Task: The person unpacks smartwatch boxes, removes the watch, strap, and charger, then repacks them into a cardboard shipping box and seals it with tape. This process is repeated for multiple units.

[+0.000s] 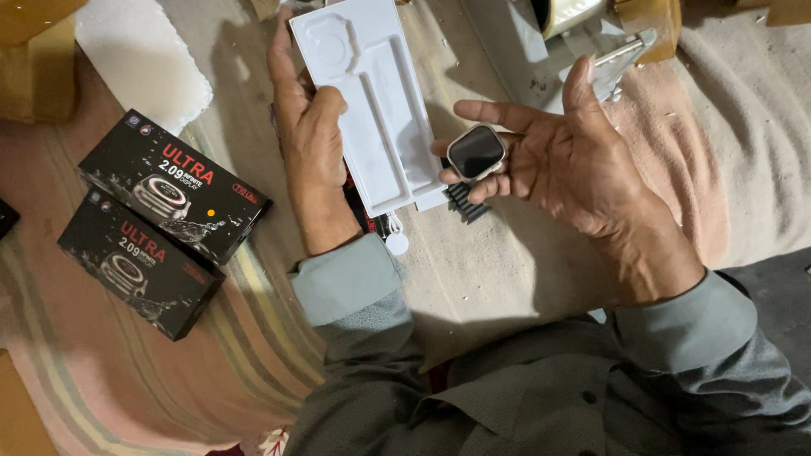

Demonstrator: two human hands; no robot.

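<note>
Watch body in the right hand, white tray in the left.

Nearest the camera are grey sleeves. At three o'clock the right hand is half open, fingertips pinching a square smartwatch body, dark screen up; a ribbed dark strap hangs under it. At twelve o'clock the left hand is curled around the edge of a white moulded tray, thumb on its face. A small white disc dangles below the tray. Seating the watch well likely means holding the tray level and lowering the body squarely into its recess. At nine o'clock two black product boxes lie on striped cloth; farther off is white foam.
</note>
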